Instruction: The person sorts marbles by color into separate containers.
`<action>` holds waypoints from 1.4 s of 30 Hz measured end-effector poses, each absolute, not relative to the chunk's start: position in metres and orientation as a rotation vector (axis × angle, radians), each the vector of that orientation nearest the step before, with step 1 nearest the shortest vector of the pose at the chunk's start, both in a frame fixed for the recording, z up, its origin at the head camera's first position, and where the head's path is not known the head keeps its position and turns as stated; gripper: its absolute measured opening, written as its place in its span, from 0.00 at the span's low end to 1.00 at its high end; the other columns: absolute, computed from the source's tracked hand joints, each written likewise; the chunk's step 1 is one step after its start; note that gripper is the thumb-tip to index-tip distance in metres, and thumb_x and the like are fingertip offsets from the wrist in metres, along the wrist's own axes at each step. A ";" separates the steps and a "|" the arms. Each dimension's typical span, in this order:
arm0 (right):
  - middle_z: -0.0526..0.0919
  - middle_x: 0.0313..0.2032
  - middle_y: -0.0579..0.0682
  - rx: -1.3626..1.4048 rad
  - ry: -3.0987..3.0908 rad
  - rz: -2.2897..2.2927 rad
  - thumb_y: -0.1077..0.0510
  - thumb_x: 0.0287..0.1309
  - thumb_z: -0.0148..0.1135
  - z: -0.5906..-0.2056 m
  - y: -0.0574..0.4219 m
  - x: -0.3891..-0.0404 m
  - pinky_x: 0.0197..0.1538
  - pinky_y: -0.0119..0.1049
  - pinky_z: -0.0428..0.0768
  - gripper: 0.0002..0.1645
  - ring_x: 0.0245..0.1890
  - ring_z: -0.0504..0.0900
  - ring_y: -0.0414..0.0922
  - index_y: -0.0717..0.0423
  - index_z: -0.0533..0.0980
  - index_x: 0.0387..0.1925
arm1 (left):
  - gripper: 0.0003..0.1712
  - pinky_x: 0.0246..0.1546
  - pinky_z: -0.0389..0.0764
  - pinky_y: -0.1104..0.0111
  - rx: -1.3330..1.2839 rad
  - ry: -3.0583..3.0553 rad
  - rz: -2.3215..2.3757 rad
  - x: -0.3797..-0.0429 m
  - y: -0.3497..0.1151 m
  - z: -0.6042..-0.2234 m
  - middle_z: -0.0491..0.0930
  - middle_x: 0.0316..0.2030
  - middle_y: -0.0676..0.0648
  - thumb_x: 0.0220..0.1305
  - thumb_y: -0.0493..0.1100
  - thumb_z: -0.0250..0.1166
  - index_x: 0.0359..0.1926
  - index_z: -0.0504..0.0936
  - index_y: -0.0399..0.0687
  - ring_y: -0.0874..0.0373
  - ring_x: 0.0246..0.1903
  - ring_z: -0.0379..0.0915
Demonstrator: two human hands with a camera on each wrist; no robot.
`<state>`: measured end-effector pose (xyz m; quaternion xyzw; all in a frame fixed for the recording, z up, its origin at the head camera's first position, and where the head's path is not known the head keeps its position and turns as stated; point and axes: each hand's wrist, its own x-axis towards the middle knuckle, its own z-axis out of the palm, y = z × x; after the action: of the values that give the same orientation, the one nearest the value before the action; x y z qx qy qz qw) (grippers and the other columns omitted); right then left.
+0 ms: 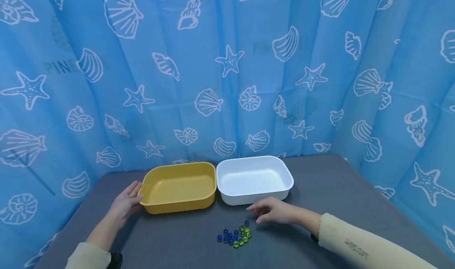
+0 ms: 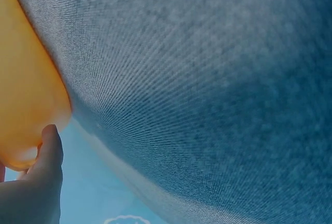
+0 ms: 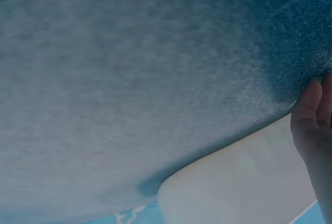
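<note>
At the left end of the yellow bin (image 1: 177, 206), my left hand (image 1: 124, 204) rests against the outer side, fingers extended along it. Its thumb (image 2: 50, 149) touches the bin's rounded corner in the left wrist view. My right hand (image 1: 275, 210) hovers in front of the white bin (image 1: 236, 200), palm down, fingers loosely bent with nothing visible between them. Just left of its fingertips lies a loose cluster of blue marbles (image 1: 230, 236) and yellow-green marbles (image 1: 245, 234). In the right wrist view, the white bin's wall (image 3: 233, 182) shows beside the fingers, and no marbles appear.
Both bins stand side by side on a grey cloth-covered table (image 1: 170, 241), their facing ends nearly meeting. A blue curtain (image 1: 227, 83) with white shell prints hangs behind the table and along its sides.
</note>
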<state>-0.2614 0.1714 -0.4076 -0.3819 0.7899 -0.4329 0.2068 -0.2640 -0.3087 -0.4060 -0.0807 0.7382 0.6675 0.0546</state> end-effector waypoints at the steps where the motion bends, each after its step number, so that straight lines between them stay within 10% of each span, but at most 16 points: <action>1: 0.81 0.45 0.63 -1.054 2.193 -1.197 0.64 0.61 0.63 -0.407 0.170 -0.262 0.43 0.32 0.79 0.24 0.44 0.79 0.47 0.71 0.74 0.57 | 0.41 0.67 0.51 0.41 -0.250 2.241 2.029 -0.264 -0.308 -0.406 0.37 0.75 0.45 0.75 0.34 0.48 0.76 0.32 0.45 0.44 0.74 0.32; 11: 0.80 0.33 0.45 -1.046 2.214 -1.060 0.66 0.58 0.65 -0.407 0.155 -0.268 0.35 0.29 0.76 0.21 0.31 0.74 0.36 0.69 0.77 0.54 | 0.40 0.66 0.51 0.41 -0.240 2.238 2.024 -0.263 -0.309 -0.406 0.36 0.75 0.45 0.76 0.35 0.48 0.76 0.32 0.44 0.44 0.74 0.33; 42: 0.82 0.35 0.48 -1.054 2.178 -1.014 0.67 0.57 0.65 -0.410 0.144 -0.275 0.33 0.28 0.74 0.16 0.30 0.72 0.33 0.68 0.81 0.48 | 0.41 0.66 0.52 0.40 -0.225 2.242 2.009 -0.263 -0.311 -0.406 0.37 0.75 0.43 0.75 0.37 0.50 0.76 0.32 0.44 0.42 0.73 0.34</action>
<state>-0.2747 0.1442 -0.4103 -0.3884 0.8024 -0.3737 0.2562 -0.2630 -0.3106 -0.4064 -0.0744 0.7413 0.6642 0.0614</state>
